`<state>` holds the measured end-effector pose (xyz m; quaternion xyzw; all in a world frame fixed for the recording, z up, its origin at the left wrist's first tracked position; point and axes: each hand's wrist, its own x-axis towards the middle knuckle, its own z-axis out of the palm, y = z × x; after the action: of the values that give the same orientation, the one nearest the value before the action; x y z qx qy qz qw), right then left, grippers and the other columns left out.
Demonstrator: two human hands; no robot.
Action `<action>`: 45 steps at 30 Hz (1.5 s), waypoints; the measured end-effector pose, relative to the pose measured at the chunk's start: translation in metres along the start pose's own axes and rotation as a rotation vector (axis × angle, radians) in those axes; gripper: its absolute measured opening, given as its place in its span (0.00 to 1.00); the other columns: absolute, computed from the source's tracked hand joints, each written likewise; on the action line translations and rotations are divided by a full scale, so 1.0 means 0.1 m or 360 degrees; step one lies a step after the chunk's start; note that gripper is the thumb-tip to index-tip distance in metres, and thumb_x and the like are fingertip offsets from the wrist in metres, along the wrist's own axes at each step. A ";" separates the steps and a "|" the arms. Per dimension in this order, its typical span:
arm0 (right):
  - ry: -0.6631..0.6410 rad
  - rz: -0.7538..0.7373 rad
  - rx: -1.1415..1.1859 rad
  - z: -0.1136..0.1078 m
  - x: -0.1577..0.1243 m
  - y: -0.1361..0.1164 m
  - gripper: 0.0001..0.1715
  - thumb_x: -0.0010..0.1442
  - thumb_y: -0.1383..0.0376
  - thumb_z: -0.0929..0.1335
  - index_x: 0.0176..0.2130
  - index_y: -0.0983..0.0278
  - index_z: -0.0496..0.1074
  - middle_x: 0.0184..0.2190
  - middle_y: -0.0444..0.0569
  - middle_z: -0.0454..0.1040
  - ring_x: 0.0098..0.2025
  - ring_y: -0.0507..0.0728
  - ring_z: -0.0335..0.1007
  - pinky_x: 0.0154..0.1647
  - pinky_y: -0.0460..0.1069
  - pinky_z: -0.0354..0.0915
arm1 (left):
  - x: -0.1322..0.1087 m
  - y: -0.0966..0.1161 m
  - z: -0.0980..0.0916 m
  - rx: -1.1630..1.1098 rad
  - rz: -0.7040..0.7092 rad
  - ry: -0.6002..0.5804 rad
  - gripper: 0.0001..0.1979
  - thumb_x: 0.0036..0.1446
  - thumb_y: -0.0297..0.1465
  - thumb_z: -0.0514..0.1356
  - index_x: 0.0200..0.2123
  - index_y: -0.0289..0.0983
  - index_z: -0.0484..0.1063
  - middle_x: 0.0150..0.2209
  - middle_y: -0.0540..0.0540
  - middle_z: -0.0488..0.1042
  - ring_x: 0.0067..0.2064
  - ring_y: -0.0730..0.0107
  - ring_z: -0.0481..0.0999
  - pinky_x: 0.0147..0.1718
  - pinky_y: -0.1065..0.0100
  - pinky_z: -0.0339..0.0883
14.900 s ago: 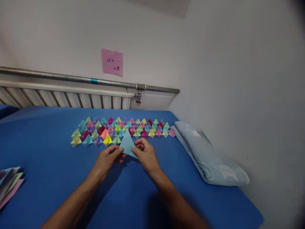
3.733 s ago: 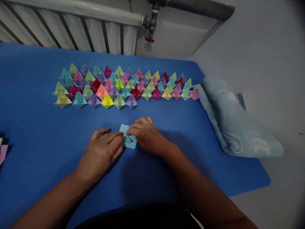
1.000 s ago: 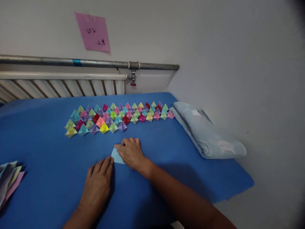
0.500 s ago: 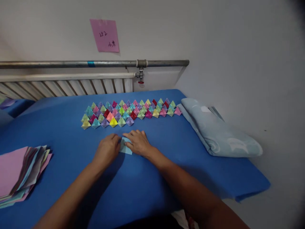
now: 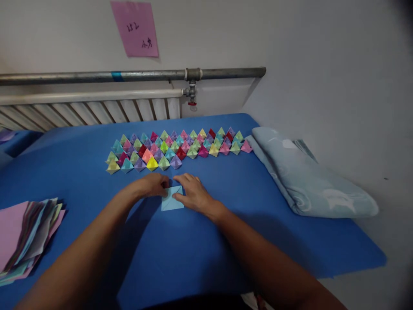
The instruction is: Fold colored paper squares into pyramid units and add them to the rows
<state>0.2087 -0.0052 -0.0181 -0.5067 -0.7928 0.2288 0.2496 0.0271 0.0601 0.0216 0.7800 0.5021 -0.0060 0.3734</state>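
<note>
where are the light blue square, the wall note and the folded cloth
Light blue square [image 5: 171, 203], head view: its face, just below the middle.
Wall note [image 5: 135, 34], head view: near its middle.
Folded cloth [image 5: 311, 176], head view: middle of its upper side.

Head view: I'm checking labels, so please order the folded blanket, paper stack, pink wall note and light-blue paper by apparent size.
1. Folded blanket
2. Paper stack, cut off by the frame edge
3. Pink wall note
4. Light-blue paper
</note>
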 end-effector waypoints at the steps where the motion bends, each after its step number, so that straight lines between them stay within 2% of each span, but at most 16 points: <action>1: 0.0015 0.0016 0.0079 -0.01 0.00 0.01 0.29 0.55 0.64 0.73 0.56 0.62 0.68 0.50 0.53 0.73 0.54 0.59 0.66 0.54 0.56 0.58 | -0.01 0.00 -0.01 -0.0054 -0.0027 -0.0017 0.05 0.34 0.26 0.63 0.20 0.39 0.70 0.17 0.56 0.65 0.22 0.74 0.63 0.23 0.72 0.51; 3: 0.0110 0.0094 0.0311 -0.05 0.01 0.03 0.27 0.56 0.63 0.72 0.54 0.61 0.69 0.49 0.52 0.72 0.51 0.58 0.68 0.51 0.54 0.61 | -0.07 -0.01 -0.04 -0.0183 -0.0071 -0.0014 0.05 0.36 0.27 0.64 0.18 0.39 0.69 0.17 0.57 0.64 0.21 0.75 0.62 0.23 0.72 0.52; 5: 0.0298 0.0261 0.0635 -0.08 0.03 0.06 0.23 0.57 0.61 0.71 0.52 0.61 0.70 0.48 0.51 0.73 0.47 0.56 0.70 0.47 0.52 0.64 | -0.16 -0.02 -0.04 -0.0370 -0.0105 0.0028 0.06 0.39 0.31 0.64 0.20 0.39 0.68 0.18 0.56 0.67 0.22 0.75 0.65 0.24 0.73 0.57; 7: 0.0478 0.0476 0.0992 -0.10 0.05 0.08 0.21 0.58 0.58 0.69 0.50 0.60 0.71 0.45 0.50 0.74 0.45 0.55 0.71 0.45 0.51 0.65 | -0.25 -0.02 -0.01 -0.0780 -0.0153 0.0159 0.09 0.41 0.33 0.66 0.22 0.38 0.67 0.20 0.55 0.69 0.24 0.74 0.69 0.26 0.72 0.64; 8: 0.0524 0.0569 0.1165 -0.11 0.06 0.08 0.20 0.58 0.55 0.69 0.49 0.60 0.72 0.44 0.49 0.75 0.44 0.55 0.71 0.44 0.51 0.65 | -0.29 -0.03 0.02 -0.1166 -0.0192 0.0288 0.12 0.38 0.32 0.69 0.23 0.38 0.68 0.21 0.54 0.71 0.24 0.73 0.71 0.27 0.71 0.67; 10: 0.0495 0.0691 0.1474 -0.10 0.06 0.03 0.20 0.58 0.51 0.68 0.46 0.60 0.73 0.41 0.49 0.76 0.43 0.56 0.71 0.41 0.50 0.65 | -0.35 -0.02 0.11 -0.1535 -0.0197 0.0454 0.16 0.36 0.34 0.72 0.24 0.37 0.68 0.22 0.53 0.72 0.25 0.74 0.73 0.28 0.70 0.70; 12: 0.0381 0.0713 0.1684 -0.07 0.05 -0.06 0.20 0.56 0.51 0.69 0.42 0.61 0.74 0.40 0.49 0.77 0.40 0.55 0.71 0.37 0.49 0.64 | -0.37 0.01 0.21 -0.1704 -0.0170 0.0559 0.18 0.35 0.35 0.73 0.24 0.37 0.67 0.23 0.53 0.72 0.26 0.75 0.74 0.30 0.71 0.72; 14: 0.0326 0.0696 0.1770 -0.03 0.03 -0.18 0.18 0.53 0.52 0.70 0.39 0.61 0.74 0.38 0.48 0.77 0.38 0.54 0.70 0.36 0.47 0.63 | -0.38 0.06 0.31 -0.1834 -0.0140 0.0614 0.20 0.35 0.36 0.74 0.25 0.36 0.67 0.23 0.54 0.72 0.27 0.76 0.75 0.30 0.72 0.73; 17: 0.0437 0.0708 0.1761 0.01 0.01 -0.31 0.15 0.50 0.54 0.72 0.33 0.62 0.73 0.32 0.44 0.75 0.33 0.52 0.67 0.34 0.46 0.61 | -0.38 0.15 0.44 -0.2097 -0.0129 0.0640 0.21 0.32 0.35 0.76 0.24 0.35 0.68 0.22 0.54 0.72 0.27 0.75 0.75 0.29 0.73 0.73; 20: 0.0530 0.0746 0.1727 0.02 0.03 -0.32 0.14 0.48 0.54 0.71 0.27 0.62 0.70 0.26 0.41 0.71 0.29 0.50 0.62 0.31 0.46 0.59 | -0.39 0.21 0.55 -0.2303 -0.0133 0.0603 0.21 0.30 0.34 0.77 0.23 0.35 0.69 0.22 0.53 0.73 0.27 0.75 0.75 0.29 0.72 0.73; 24: 0.0510 0.0782 0.1637 0.01 0.04 -0.27 0.13 0.46 0.55 0.70 0.24 0.62 0.68 0.22 0.40 0.66 0.26 0.50 0.58 0.28 0.46 0.57 | -0.40 0.17 0.60 -0.2165 -0.0032 0.0486 0.18 0.34 0.35 0.76 0.27 0.35 0.74 0.25 0.51 0.76 0.29 0.74 0.75 0.31 0.72 0.72; 28: 0.0422 0.0822 0.1479 0.00 0.03 -0.26 0.12 0.46 0.56 0.70 0.25 0.62 0.70 0.21 0.39 0.66 0.25 0.50 0.58 0.27 0.46 0.56 | -0.39 0.05 0.53 -0.1965 0.0080 0.0600 0.14 0.42 0.37 0.73 0.29 0.36 0.77 0.25 0.52 0.74 0.27 0.76 0.71 0.30 0.73 0.66; 35: 0.0238 0.0831 0.1324 0.01 0.02 -0.23 0.12 0.46 0.56 0.70 0.26 0.63 0.72 0.21 0.38 0.65 0.25 0.49 0.58 0.26 0.44 0.55 | -0.42 -0.05 0.42 -0.1654 -0.0050 0.0632 0.13 0.45 0.40 0.70 0.23 0.37 0.75 0.21 0.52 0.72 0.25 0.76 0.67 0.28 0.72 0.59; 41: 0.0149 0.0796 0.1215 0.00 0.01 -0.22 0.11 0.48 0.57 0.69 0.25 0.63 0.69 0.21 0.39 0.63 0.25 0.49 0.57 0.27 0.45 0.55 | -0.44 -0.10 0.42 -0.1590 -0.0053 0.0482 0.13 0.45 0.40 0.70 0.25 0.37 0.75 0.23 0.52 0.72 0.26 0.76 0.68 0.30 0.71 0.60; 45: 0.0046 0.0751 0.1113 0.00 0.00 -0.21 0.12 0.49 0.57 0.69 0.24 0.63 0.67 0.21 0.38 0.62 0.24 0.48 0.56 0.25 0.44 0.54 | -0.44 -0.12 0.42 -0.1504 -0.0033 0.0460 0.13 0.46 0.41 0.69 0.27 0.37 0.75 0.24 0.52 0.72 0.26 0.75 0.68 0.28 0.71 0.60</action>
<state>0.1943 -0.0135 -0.0050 -0.5622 -0.5261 0.5279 0.3585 0.0114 0.0040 0.0018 0.5132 0.5044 0.3269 0.6126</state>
